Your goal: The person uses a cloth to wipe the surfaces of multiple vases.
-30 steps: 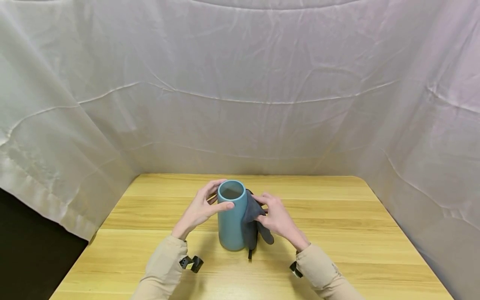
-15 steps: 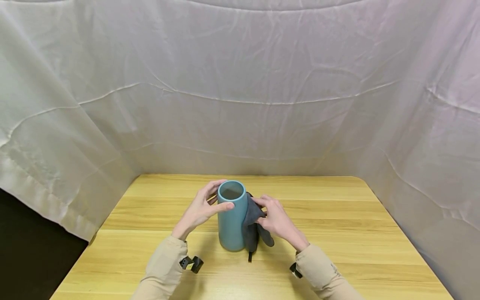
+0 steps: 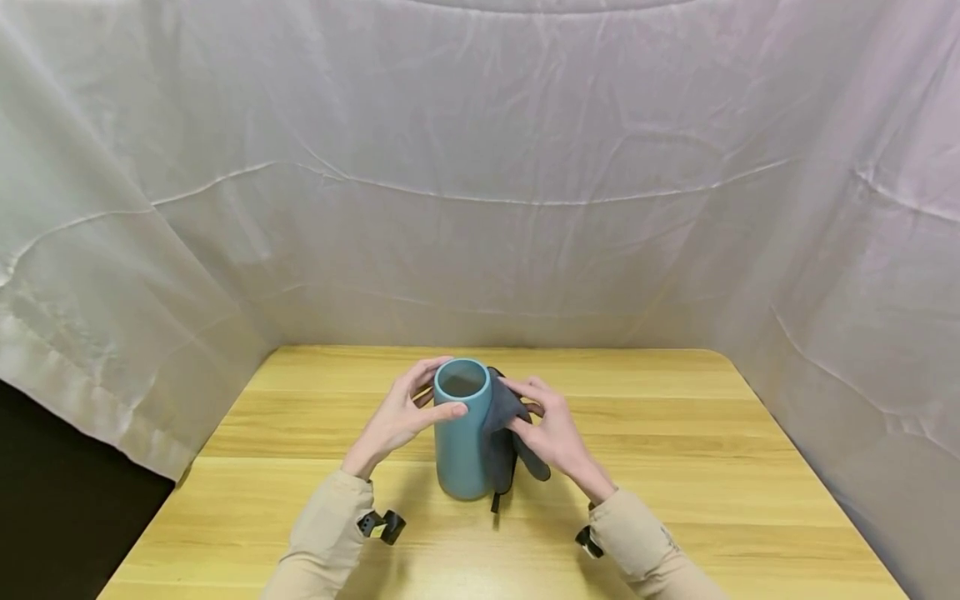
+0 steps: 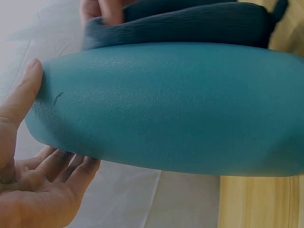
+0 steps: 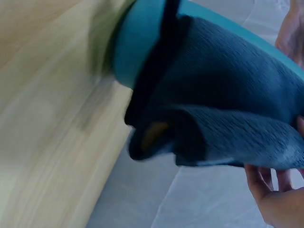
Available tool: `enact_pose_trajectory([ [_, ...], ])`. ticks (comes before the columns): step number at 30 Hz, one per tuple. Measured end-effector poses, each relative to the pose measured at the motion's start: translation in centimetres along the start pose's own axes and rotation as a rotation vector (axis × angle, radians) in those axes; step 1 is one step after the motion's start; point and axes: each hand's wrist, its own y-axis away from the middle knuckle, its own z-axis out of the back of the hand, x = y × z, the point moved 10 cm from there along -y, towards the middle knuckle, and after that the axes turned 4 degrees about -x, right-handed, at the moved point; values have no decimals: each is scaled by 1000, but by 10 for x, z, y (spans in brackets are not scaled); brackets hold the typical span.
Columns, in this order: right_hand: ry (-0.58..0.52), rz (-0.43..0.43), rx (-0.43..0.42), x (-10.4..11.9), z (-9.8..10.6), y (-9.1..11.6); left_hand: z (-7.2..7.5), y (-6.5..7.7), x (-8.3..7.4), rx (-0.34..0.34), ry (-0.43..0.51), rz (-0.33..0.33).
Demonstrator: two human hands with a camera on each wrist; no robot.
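Note:
A tall blue-green vase (image 3: 461, 458) stands upright on the wooden table, its round mouth facing up. My left hand (image 3: 396, 418) holds it near the rim, thumb in front and fingers round the far left side. In the left wrist view, a small dark mark shows on the vase (image 4: 166, 114) near the thumb. Against the vase's right side lies a dark grey cloth (image 3: 498, 454), pinched by my right hand (image 3: 553, 427) at its upper part. The cloth (image 5: 228, 80) hangs in folds, with a black loop at its lower end. Some right fingertips are hidden behind it.
The wooden table (image 3: 675, 467) spreads out around the vase. Pale curtains (image 3: 495, 250) hang at the back and both sides. A dark area (image 3: 67, 492) lies beyond the table's left edge. Each sleeve cuff bears a small black wrist camera (image 3: 392, 527).
My right hand has moved slightly up along the vase's side with the cloth, whose black loop now sits higher. The left hand and the vase stay in place.

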Motion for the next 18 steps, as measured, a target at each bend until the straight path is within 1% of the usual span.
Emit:
enact_pose_trajectory([
  [3, -49, 67, -57, 11, 4, -3, 0, -1, 0, 0, 1, 2],
  [7, -83, 115, -89, 19, 7, -4, 0, -1, 0, -2, -4, 4],
  [10, -70, 113, -86, 20, 7, -5, 0, -1, 0, -3, -8, 3],
  [18, -24, 65, -48, 17, 5, -6, 0, -1, 0, -3, -12, 0],
])
